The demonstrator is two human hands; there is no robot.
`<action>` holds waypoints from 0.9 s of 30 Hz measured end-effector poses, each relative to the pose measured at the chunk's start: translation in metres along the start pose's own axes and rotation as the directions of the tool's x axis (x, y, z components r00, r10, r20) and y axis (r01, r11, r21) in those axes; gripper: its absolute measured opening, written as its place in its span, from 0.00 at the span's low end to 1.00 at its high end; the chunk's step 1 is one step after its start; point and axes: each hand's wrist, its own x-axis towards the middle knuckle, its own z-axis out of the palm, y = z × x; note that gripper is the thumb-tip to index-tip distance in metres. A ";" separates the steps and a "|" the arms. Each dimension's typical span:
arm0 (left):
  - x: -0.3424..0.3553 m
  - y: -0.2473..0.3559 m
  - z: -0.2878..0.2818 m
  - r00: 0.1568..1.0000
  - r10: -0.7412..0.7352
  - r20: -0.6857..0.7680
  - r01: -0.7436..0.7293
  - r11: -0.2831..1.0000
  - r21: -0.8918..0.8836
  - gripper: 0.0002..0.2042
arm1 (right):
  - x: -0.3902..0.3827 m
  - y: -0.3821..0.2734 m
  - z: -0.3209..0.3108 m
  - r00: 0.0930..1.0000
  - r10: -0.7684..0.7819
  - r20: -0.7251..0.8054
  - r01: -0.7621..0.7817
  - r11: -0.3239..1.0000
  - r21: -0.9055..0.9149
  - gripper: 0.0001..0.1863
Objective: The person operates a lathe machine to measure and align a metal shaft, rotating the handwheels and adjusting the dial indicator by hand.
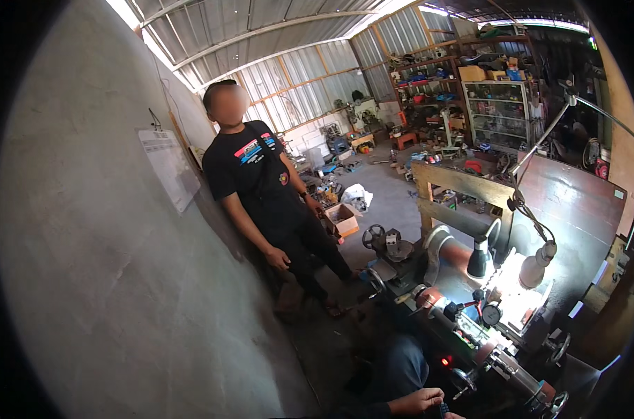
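Note:
At the bottom edge, my left hand (pixel 416 402) comes in from the left in a dark sleeve, its fingers closed on a small dark blue object (pixel 444 408) whose kind I cannot make out. Only a sliver of my right hand (pixel 454 416) shows beside it; its fingers are hidden. Just above the hands are a metal handwheel (pixel 463 381) and a glowing red light (pixel 445 362) on a lathe-like machine (pixel 446 325). A round dial gauge (pixel 492 314) sits on the machine, brightly lit by a dark lamp (pixel 479 260) and a pale lamp (pixel 535 269).
A person in a black T-shirt (pixel 250 181) stands at the left near the grey wall (pixel 107 244). Behind are a cardboard box (pixel 342 222), a wooden frame (pixel 463 183), loaded shelves (pixel 425 98) and a glass cabinet (pixel 500 115). Scattered parts cover some floor.

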 end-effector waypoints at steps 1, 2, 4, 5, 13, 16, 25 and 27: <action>0.000 0.004 -0.001 0.999 -0.036 0.027 0.037 0.998 -0.055 0.13 | -0.002 -0.001 0.000 1.000 0.026 -0.003 -0.026 0.999 -0.019 0.17; 0.002 0.008 -0.002 0.996 -0.069 0.057 0.075 0.991 -0.107 0.14 | -0.004 -0.002 0.000 0.999 0.050 -0.008 -0.051 0.998 -0.039 0.17; 0.007 0.014 0.003 0.997 -0.031 0.070 0.041 0.989 -0.139 0.13 | -0.004 -0.002 -0.006 1.000 0.027 0.010 -0.027 1.000 -0.001 0.17; 0.007 0.017 0.004 0.998 -0.003 0.068 0.014 0.986 -0.164 0.14 | -0.002 -0.002 -0.006 0.999 -0.003 0.044 0.001 0.999 0.040 0.17; 0.013 0.020 0.002 0.992 -0.048 0.118 0.064 0.988 -0.141 0.16 | -0.003 0.000 0.003 0.998 -0.037 -0.047 0.040 0.997 0.061 0.19; 0.015 0.019 0.004 0.995 -0.030 0.096 0.042 0.990 -0.133 0.16 | -0.006 -0.001 -0.002 0.998 -0.061 -0.034 0.062 0.998 0.024 0.20; 0.017 0.026 0.005 0.998 -0.061 0.028 0.063 0.993 -0.098 0.14 | -0.005 -0.003 -0.005 0.999 -0.021 -0.030 0.022 0.999 0.047 0.21; 0.018 0.027 0.004 0.997 -0.071 0.028 0.074 0.992 -0.099 0.14 | -0.005 -0.004 -0.004 0.998 -0.059 -0.028 0.060 0.998 0.035 0.21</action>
